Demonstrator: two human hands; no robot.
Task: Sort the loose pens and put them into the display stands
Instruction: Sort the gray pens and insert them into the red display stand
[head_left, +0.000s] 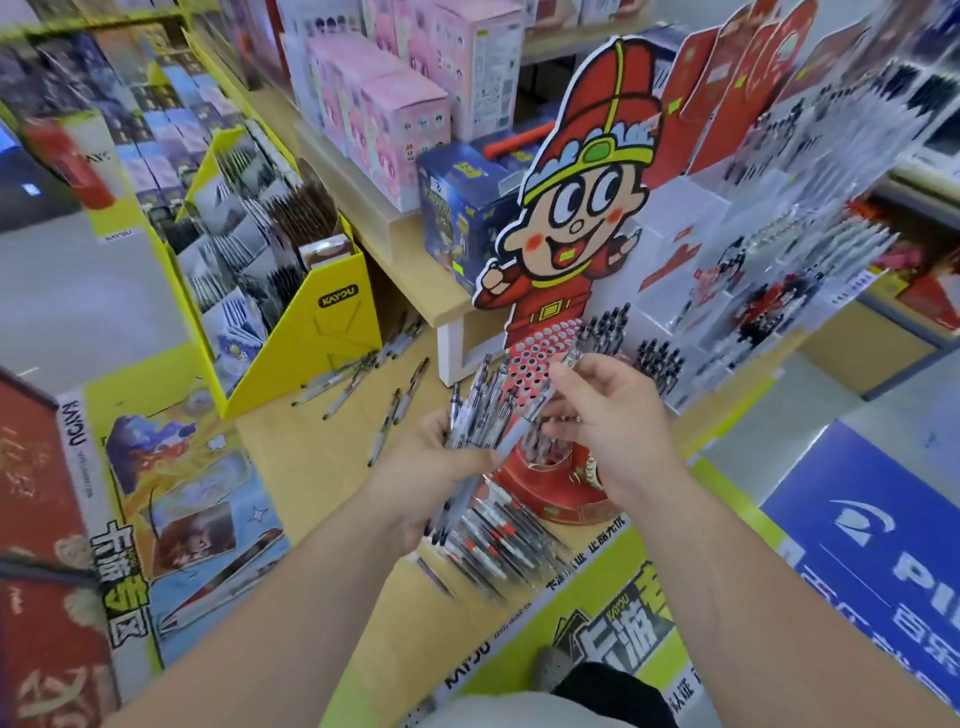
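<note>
Several clear-barrelled pens (470, 410) are gripped in my left hand (415, 467) while my right hand (618, 421) pinches one grey-gripped pen (514, 434) just before the red perforated cartoon display stand (540, 358) (more lie loose on the wooden counter (291, 441)); next, I reckon, its tip needs a free hole.

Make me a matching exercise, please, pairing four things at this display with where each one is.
Things:
1. pen bundle
2. single pen
3. scattered pens
4. pink boxes

Places:
A. on the raised shelf
B. in the left hand
C. beside the yellow box
D. in the right hand

Pairs: 1-B, 2-D, 3-C, 4-A.
</note>
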